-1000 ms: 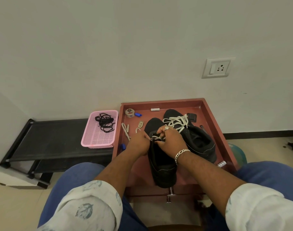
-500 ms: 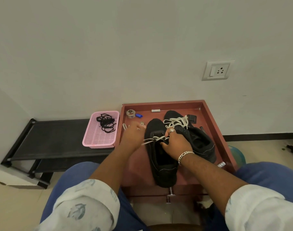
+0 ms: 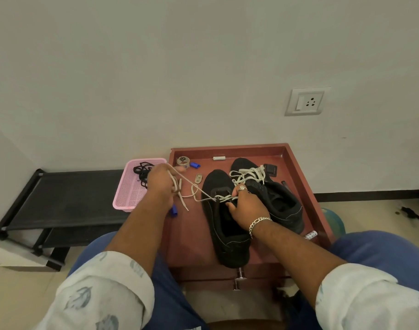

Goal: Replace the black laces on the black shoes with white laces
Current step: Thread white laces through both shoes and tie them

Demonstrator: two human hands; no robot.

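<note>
Near black shoe (image 3: 224,225) lies on red tray (image 3: 301,177), toe at 12 o'clock. L hand (image 3: 159,186), at 9 o'clock of shoe, fingers curled round white lace (image 3: 199,189), drawn taut from eyelets. R hand (image 3: 245,206) pinches lace at shoe tongue. Second shoe (image 3: 275,201), white-laced, at 3 o'clock. Black laces (image 3: 141,171) in pink basket (image 3: 132,198).

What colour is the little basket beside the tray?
Pink, seen in the head view: the basket holds the removed black laces.

Soft even light, faint shadows, wide-angle distortion
</note>
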